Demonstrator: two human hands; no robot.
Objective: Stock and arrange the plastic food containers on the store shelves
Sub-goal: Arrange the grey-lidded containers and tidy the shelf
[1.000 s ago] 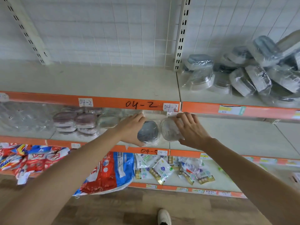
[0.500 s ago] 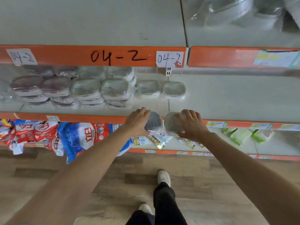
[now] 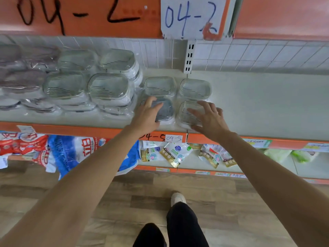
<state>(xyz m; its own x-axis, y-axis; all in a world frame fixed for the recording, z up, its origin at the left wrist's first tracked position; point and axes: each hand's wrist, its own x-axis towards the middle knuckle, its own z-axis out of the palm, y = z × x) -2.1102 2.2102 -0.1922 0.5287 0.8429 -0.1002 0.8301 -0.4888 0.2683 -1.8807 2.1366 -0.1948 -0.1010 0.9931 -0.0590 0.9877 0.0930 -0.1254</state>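
A grey-lidded container (image 3: pixel 166 109) in clear wrap sits at the front of the white middle shelf (image 3: pixel 258 104). My left hand (image 3: pixel 146 115) rests on its left side with fingers stretched over the lid. Beside it on the right lies a clear container (image 3: pixel 187 115). My right hand (image 3: pixel 209 118) hovers at that one's right edge with fingers spread, gripping nothing. Two more clear containers (image 3: pixel 159 86) (image 3: pixel 195 88) stand directly behind these. Stacks of wrapped containers (image 3: pixel 108 88) fill the shelf to the left, with darker ones at the far left.
The orange edge of the upper shelf (image 3: pixel 284 16), with a paper label (image 3: pixel 192 16), hangs close overhead. A slotted upright (image 3: pixel 189 57) stands at the back. Below are sachets (image 3: pixel 175 154) and large bags (image 3: pixel 71 152). The shelf right of the containers is bare.
Both containers have gone from my hands at the shelf's front edge onto the shelf, in front of the back pair. My fingers have opened off them. The camera has dropped lower and closer.
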